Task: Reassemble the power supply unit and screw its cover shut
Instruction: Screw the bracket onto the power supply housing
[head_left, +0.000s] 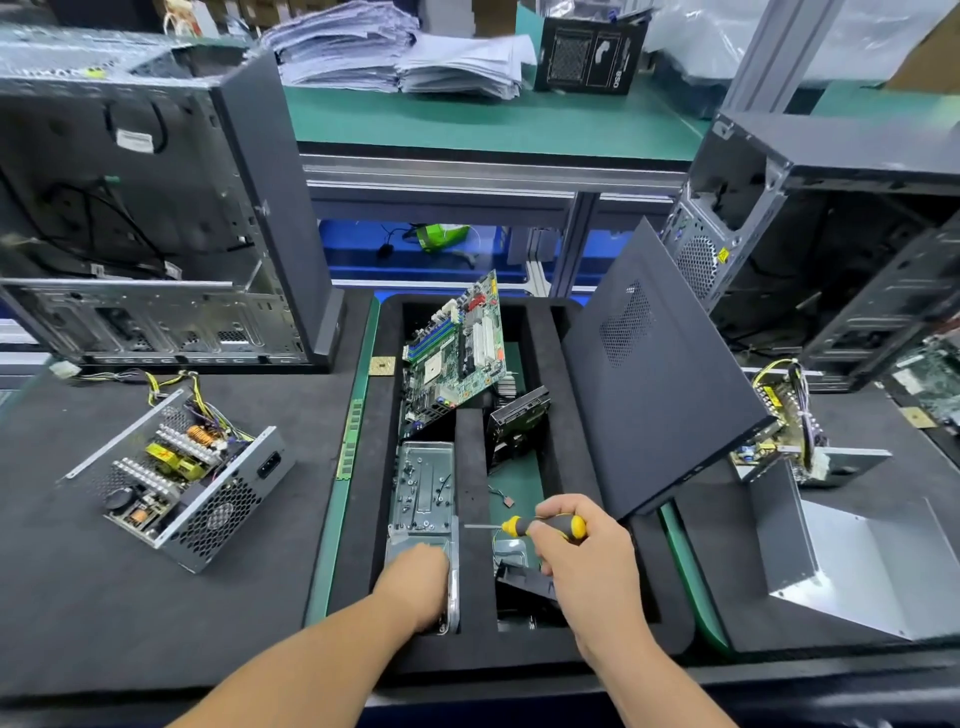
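The bench (130, 613) with its dark mat fills the lower part of the frame. At the upper left an open computer case (156, 218) stands on it. In the middle lies a black foam tray (571, 467); a dark side panel (660, 374) leans at its right edge, and a green motherboard (457, 348) stands tilted inside. The power supply unit (179, 478) sits at the lower left, well apart from both hands, its cover off and its board and coils bare. It looks heavy and stiff, but the inner parts seem fragile, so it is better taken by the metal walls. The left hand (415, 582) reaches into a clear plastic box (423, 519); its fingers are hidden, so their state cannot be told. The right hand (582, 551) grips a yellow-black screwdriver (545, 526), fingers curled round the handle.
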